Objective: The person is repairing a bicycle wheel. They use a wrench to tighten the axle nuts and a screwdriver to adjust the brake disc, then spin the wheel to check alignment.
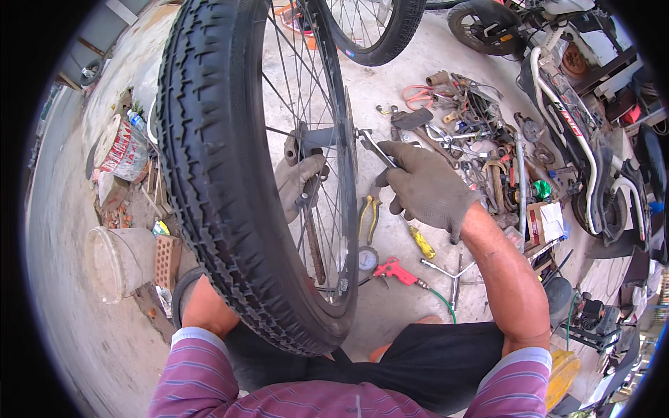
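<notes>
A bicycle wheel (209,160) with a chunky black tyre stands upright close before me. My right hand (428,184), in a grey-brown glove, pinches a slim silver wrench (380,150) whose end meets the axle on the wheel's right side. Beyond the spokes, my gloved left hand (300,177) is curled around a dark metal tool beside the hub (319,142). Spokes and rim partly cover that tool, so its kind is unclear. Below my right hand lie yellow-handled pliers (369,217) and a yellow screwdriver (421,242) on the ground.
A red air gun (397,271) with a gauge and green hose lies near my knees, beside a Y-shaped socket wrench (454,279). Loose tools (488,153) pile up at the right. Buckets (115,265) and a brick (167,261) stand left; a motorbike frame (575,139) stands far right.
</notes>
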### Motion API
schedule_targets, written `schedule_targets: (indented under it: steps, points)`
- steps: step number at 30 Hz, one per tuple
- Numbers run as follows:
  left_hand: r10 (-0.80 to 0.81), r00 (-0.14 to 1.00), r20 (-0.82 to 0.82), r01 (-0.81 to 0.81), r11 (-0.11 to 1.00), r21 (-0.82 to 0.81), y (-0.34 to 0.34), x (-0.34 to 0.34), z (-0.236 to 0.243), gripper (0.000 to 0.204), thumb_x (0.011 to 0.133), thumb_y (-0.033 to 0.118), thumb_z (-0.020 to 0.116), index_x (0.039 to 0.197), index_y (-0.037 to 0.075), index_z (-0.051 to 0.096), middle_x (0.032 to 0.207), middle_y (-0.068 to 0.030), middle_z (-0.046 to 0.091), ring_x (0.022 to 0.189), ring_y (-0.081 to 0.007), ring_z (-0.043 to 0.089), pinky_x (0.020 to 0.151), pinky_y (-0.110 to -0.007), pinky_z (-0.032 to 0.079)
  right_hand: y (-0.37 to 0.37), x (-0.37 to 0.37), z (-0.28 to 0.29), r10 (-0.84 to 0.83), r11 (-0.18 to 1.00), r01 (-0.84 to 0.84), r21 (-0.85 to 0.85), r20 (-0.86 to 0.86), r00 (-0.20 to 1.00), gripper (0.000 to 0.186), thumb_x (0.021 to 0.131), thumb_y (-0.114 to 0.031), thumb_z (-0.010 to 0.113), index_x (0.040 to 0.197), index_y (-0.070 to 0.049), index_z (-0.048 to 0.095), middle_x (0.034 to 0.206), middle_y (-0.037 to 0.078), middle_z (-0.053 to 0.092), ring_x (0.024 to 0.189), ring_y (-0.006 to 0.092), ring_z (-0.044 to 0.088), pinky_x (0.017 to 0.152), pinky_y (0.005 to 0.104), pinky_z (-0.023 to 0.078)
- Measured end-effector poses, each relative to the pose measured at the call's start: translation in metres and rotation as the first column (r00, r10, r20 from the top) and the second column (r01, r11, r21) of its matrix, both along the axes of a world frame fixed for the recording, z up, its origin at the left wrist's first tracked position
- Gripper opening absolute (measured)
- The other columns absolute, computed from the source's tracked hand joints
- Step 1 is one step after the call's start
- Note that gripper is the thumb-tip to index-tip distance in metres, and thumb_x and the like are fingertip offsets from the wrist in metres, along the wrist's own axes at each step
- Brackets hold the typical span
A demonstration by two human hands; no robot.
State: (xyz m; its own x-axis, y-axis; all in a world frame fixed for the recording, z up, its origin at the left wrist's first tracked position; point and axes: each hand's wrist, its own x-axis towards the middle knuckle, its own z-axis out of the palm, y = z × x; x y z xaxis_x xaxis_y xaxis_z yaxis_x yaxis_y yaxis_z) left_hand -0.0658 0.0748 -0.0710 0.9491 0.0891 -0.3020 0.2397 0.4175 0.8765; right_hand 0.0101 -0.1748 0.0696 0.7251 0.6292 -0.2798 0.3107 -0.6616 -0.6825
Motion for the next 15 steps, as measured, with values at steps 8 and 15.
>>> schedule_targets:
  steps: [8, 15]
  points:
    - [-0.047, 0.998, -0.037, 0.049, 0.998, 0.035, 0.010, 0.002, -0.028, 0.029, 0.097, 0.031, 0.072, 0.099, 0.004, 0.063, 0.080, -0.0025, 0.059, 0.054, -0.0077, 0.044, 0.045, -0.028, 0.037, 0.001, -0.001, -0.001, 0.019, 0.998, -0.014, -0.054, 0.108, 0.994, 0.059, 0.096, -0.012, 0.047, 0.149, 0.013, 0.043, 0.111, 0.023, 0.072, 0.071, 0.0218, 0.075, 0.070, 0.0355, 0.060]
    - [-0.177, 0.976, -0.125, 0.137, 0.951, -0.278, 0.030, 0.013, -0.067, 0.024, 0.096, 0.027, 0.069, 0.098, 0.005, 0.061, 0.084, -0.0047, 0.062, 0.055, -0.0072, 0.045, 0.044, -0.028, 0.038, 0.005, -0.010, 0.004, -0.001, 0.996, 0.011, -0.087, 0.115, 0.993, 0.057, 0.097, -0.015, 0.047, 0.147, 0.011, 0.045, 0.102, 0.025, 0.074, 0.071, 0.0237, 0.076, 0.074, 0.0393, 0.060]
